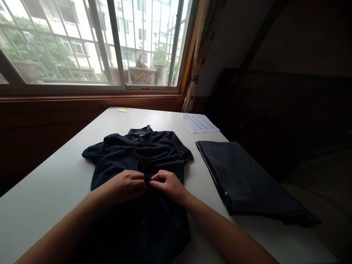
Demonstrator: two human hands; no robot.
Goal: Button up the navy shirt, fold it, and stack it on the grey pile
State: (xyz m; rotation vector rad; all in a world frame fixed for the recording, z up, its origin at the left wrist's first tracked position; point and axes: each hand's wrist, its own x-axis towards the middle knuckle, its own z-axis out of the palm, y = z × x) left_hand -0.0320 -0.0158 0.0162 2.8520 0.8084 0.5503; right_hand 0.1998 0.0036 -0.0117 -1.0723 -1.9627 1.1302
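A dark navy short-sleeved shirt [118, 154] lies face up on the white table [66, 168], its collar toward the window. Part of its front gapes a little just above my hands. My left hand [132, 185] is closed on the front edge of the shirt, fingers curled. Opposite it, my right hand [165, 183] pinches the other side of the front between thumb and forefinger. The fingertips of both hands almost meet at the middle of the shirt. A small button [143, 222] shows lower down the front. Whether a button sits between my fingers is hidden.
Folded dark cloth [236, 176] lies in a stack on the table's right side. Printed paper sheets [200, 123] are at the far right, and a yellow sticky note [122, 110] is near the far edge. Beyond stand a barred window [121, 47] and a tied curtain [196, 66].
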